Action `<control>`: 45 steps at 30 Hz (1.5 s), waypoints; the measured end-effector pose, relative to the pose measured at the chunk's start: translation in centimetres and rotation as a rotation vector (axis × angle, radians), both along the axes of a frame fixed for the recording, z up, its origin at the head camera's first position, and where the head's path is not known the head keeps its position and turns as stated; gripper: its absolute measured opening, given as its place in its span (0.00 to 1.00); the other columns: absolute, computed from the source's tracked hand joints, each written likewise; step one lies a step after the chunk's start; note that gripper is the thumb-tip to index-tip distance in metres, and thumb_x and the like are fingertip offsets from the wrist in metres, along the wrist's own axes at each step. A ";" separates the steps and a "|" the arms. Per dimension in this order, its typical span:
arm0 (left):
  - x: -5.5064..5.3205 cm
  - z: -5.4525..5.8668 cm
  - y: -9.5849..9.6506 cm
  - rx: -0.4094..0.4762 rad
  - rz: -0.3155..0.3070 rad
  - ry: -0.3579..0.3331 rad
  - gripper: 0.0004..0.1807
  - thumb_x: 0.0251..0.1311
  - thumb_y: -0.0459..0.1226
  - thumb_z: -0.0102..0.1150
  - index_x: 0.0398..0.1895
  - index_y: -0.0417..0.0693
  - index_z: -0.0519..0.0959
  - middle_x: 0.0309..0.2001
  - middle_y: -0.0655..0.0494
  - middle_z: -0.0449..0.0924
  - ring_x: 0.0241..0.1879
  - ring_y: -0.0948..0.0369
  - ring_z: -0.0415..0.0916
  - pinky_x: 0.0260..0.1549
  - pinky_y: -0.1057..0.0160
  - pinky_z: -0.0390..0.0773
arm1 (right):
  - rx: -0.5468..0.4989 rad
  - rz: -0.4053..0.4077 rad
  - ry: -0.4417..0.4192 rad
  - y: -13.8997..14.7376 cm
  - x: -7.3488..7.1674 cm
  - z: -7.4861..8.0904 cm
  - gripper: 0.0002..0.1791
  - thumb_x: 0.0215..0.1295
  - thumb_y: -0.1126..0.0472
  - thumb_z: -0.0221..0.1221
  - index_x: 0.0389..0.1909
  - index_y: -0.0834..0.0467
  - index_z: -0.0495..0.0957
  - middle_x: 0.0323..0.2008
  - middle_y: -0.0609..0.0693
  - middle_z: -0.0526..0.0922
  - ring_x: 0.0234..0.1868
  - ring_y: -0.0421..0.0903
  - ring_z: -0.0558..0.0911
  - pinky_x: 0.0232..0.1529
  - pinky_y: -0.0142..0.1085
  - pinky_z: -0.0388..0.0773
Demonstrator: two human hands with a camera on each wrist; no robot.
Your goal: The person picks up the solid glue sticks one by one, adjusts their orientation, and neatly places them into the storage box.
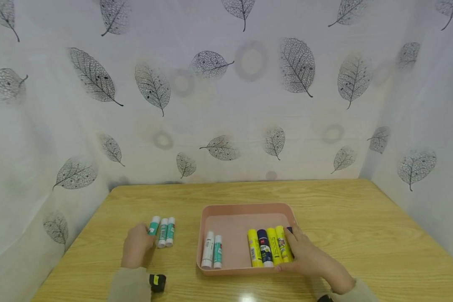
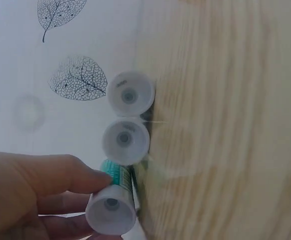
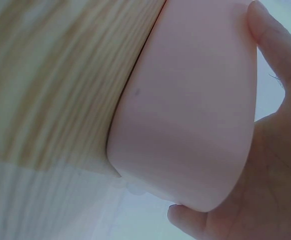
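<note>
My left hand (image 1: 136, 243) pinches a green-and-white glue stick (image 1: 153, 226) on the table, thumb and fingers on its sides. Two similar glue sticks (image 1: 166, 233) lie alongside to its right; the left wrist view shows their round white ends (image 2: 129, 95). A pink tray (image 1: 230, 207) stands right of these. Over its front right corner rests my right hand (image 1: 307, 256), fingers spread, thumb at the front rim. Beneath those fingers a dark blue glue stick (image 1: 290, 230) is mostly hidden. In the right wrist view the tray's outer wall (image 3: 185, 100) hides what the fingers touch inside.
Inside the tray, yellow glue sticks (image 1: 254, 247) and a dark blue glue stick (image 1: 265, 247) line the right side. A white glue stick (image 1: 208, 250) and a green-and-white one (image 1: 217, 251) lie at the left. Leaf-printed cloth (image 1: 226, 105) surrounds the wooden table (image 1: 343, 201).
</note>
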State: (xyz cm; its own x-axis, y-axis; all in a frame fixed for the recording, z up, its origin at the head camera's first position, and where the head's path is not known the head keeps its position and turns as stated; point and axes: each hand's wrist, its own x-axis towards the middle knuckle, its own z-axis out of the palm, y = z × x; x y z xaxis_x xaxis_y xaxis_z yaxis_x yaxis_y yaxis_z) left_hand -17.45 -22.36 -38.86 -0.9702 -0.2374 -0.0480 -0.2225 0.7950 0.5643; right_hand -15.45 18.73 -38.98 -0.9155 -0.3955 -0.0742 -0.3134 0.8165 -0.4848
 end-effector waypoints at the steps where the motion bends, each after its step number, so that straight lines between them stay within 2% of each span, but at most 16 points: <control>1: 0.0 0.0 0.0 -0.001 0.003 0.003 0.09 0.50 0.29 0.53 0.27 0.27 0.68 0.21 0.46 0.70 0.21 0.56 0.67 0.16 0.63 0.68 | 0.000 0.000 -0.001 0.0 0.0 0.0 0.59 0.40 0.37 0.63 0.62 0.74 0.49 0.62 0.74 0.39 0.61 0.69 0.44 0.55 0.61 0.49; 7: 0.2 0.5 0.0 -0.012 0.031 0.049 0.10 0.52 0.31 0.53 0.28 0.27 0.69 0.23 0.44 0.71 0.22 0.54 0.67 0.18 0.59 0.69 | -0.001 0.000 -0.002 0.1 0.0 0.0 0.59 0.41 0.37 0.62 0.62 0.74 0.49 0.62 0.74 0.39 0.61 0.69 0.44 0.55 0.61 0.49; 13: 0.0 1.8 1.3 -0.034 -0.004 0.092 0.15 0.52 0.33 0.55 0.34 0.24 0.71 0.26 0.42 0.74 0.24 0.55 0.70 0.20 0.58 0.71 | -0.004 0.004 -0.001 0.2 0.0 0.0 0.59 0.41 0.37 0.62 0.62 0.74 0.49 0.62 0.74 0.39 0.61 0.69 0.44 0.55 0.61 0.50; 17: -0.1 2.8 3.3 -0.050 -0.044 0.117 0.14 0.51 0.33 0.57 0.33 0.25 0.72 0.24 0.45 0.74 0.20 0.58 0.70 0.15 0.63 0.71 | -0.002 0.002 0.002 0.3 0.0 0.0 0.59 0.41 0.36 0.62 0.62 0.74 0.49 0.62 0.74 0.39 0.61 0.69 0.45 0.55 0.61 0.50; 21: 0.3 3.5 6.3 -0.078 -0.088 0.155 0.09 0.48 0.33 0.58 0.25 0.33 0.72 0.18 0.51 0.70 0.16 0.60 0.66 0.11 0.66 0.67 | 0.000 0.004 0.004 0.3 0.0 0.0 0.59 0.41 0.36 0.62 0.62 0.74 0.49 0.62 0.75 0.39 0.61 0.69 0.44 0.55 0.60 0.50; 23: 0.5 3.8 8.0 -0.098 -0.112 0.151 0.09 0.47 0.34 0.59 0.21 0.37 0.71 0.17 0.53 0.68 0.15 0.60 0.65 0.11 0.65 0.66 | -0.001 0.002 0.003 0.3 0.0 0.0 0.59 0.41 0.36 0.62 0.62 0.74 0.49 0.62 0.75 0.39 0.61 0.69 0.44 0.55 0.60 0.50; 28: 1.5 3.6 12.1 -0.156 -0.250 0.126 0.09 0.47 0.36 0.62 0.21 0.41 0.72 0.17 0.56 0.68 0.17 0.62 0.65 0.13 0.66 0.66 | -0.003 0.001 -0.004 0.3 -0.1 -0.1 0.59 0.41 0.37 0.62 0.62 0.74 0.49 0.62 0.74 0.39 0.61 0.69 0.44 0.55 0.61 0.50; 30: 2.0 3.4 13.4 -0.166 -0.311 0.127 0.09 0.46 0.36 0.63 0.22 0.41 0.72 0.17 0.57 0.67 0.16 0.64 0.64 0.12 0.67 0.65 | -0.008 0.006 -0.005 0.2 -0.1 -0.2 0.59 0.41 0.37 0.62 0.62 0.74 0.49 0.62 0.74 0.39 0.62 0.69 0.44 0.55 0.61 0.49; 33: 2.6 2.8 14.7 -0.200 -0.370 0.139 0.11 0.44 0.35 0.64 0.20 0.43 0.70 0.14 0.58 0.65 0.13 0.65 0.63 0.09 0.70 0.64 | -0.014 0.014 0.000 0.2 -0.1 -0.2 0.59 0.41 0.36 0.62 0.62 0.74 0.48 0.62 0.74 0.39 0.62 0.69 0.43 0.56 0.61 0.49; 39: 3.0 1.8 16.0 -0.258 -0.415 0.105 0.11 0.41 0.35 0.64 0.19 0.45 0.69 0.18 0.57 0.65 0.16 0.64 0.63 0.13 0.69 0.65 | -0.017 0.013 -0.009 0.2 -0.2 -0.1 0.59 0.41 0.36 0.63 0.62 0.74 0.48 0.62 0.74 0.39 0.62 0.69 0.43 0.55 0.61 0.49; 45: 3.2 1.4 16.4 -0.297 -0.429 0.104 0.12 0.41 0.34 0.63 0.15 0.46 0.67 0.17 0.58 0.64 0.16 0.63 0.62 0.15 0.66 0.66 | -0.020 0.010 -0.013 0.3 -0.2 -0.1 0.59 0.41 0.37 0.63 0.62 0.74 0.48 0.62 0.75 0.39 0.61 0.70 0.44 0.55 0.62 0.50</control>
